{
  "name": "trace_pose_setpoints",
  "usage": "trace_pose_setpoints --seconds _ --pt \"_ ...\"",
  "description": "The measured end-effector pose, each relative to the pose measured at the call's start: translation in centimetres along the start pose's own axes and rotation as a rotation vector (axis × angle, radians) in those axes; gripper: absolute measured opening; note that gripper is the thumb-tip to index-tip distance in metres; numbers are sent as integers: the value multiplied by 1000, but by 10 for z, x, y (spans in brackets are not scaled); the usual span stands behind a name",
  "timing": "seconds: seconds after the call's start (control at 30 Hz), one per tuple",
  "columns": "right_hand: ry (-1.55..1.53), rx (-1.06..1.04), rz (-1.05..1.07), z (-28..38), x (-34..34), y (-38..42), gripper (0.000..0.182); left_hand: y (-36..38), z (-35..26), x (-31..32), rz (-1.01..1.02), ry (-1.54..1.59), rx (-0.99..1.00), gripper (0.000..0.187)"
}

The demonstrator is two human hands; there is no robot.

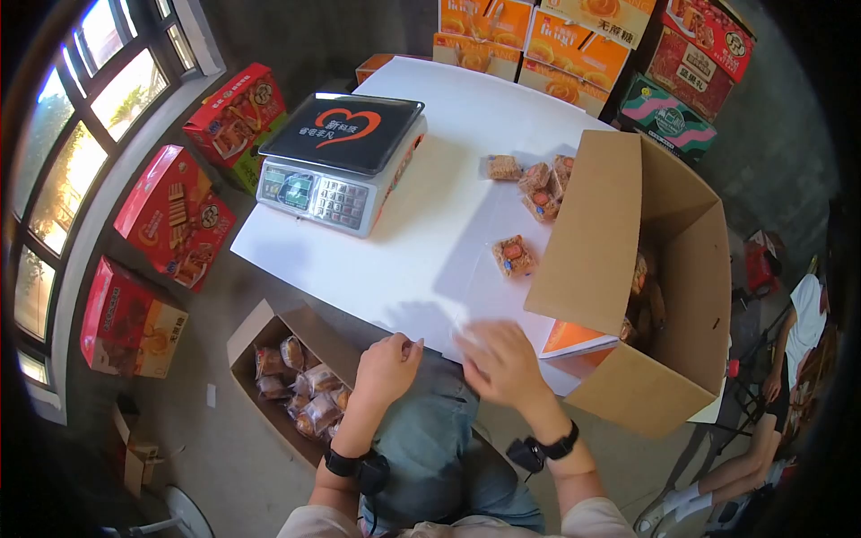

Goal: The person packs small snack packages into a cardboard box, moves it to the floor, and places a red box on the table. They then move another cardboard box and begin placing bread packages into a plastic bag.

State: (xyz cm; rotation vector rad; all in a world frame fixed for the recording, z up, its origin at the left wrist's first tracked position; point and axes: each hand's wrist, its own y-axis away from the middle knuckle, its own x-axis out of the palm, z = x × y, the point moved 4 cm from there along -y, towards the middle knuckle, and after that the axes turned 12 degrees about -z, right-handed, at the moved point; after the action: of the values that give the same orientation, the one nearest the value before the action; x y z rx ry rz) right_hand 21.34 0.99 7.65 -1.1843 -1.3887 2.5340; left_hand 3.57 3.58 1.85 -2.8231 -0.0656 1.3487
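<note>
My left hand [387,368] is raised at the near edge of the white table [359,269], its fingers curled together; I cannot make out whether anything is between them. To its right, my right hand [500,360] is over the same edge, and its fingers are smeared by motion. A wrapped snack piece [513,256] lies on the table beyond the right hand. Farther back, several more wrapped pieces [541,190] are grouped beside a large open cardboard box [587,224]. Below and left of my left hand, a smaller open carton [269,323] holds several wrapped cakes [314,394].
A digital scale [345,161] stands at the table's left. Red gift boxes [175,220] line the window side, and orange boxes [574,54] are stacked behind the table. An orange-and-white printed item [574,339] lies under the large box's flap. Another person [762,421] is at the far right.
</note>
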Motion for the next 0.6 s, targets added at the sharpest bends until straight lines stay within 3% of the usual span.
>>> trace_pose_setpoints --seconds 0.07,0.13,0.17,0.23,0.37,0.43,0.6 --pt "124 333 26 -51 30 2 61 -1 0 -5 -24 10 3 31" --pt "368 494 -150 -110 43 6 65 1 3 -7 -45 23 4 31" --pt "373 496 -149 -128 48 9 65 1 6 -7 -48 16 -11 31" --pt "467 732 -138 -157 50 16 63 -1 8 -7 -47 13 -17 31" --pt "659 569 -49 -151 69 29 60 -2 14 -7 12 46 -50 32" --pt "589 505 49 -128 78 28 55 -2 12 -5 27 71 -53 33" --pt "130 380 -173 -50 65 16 50 -1 11 -5 64 58 -91 31"
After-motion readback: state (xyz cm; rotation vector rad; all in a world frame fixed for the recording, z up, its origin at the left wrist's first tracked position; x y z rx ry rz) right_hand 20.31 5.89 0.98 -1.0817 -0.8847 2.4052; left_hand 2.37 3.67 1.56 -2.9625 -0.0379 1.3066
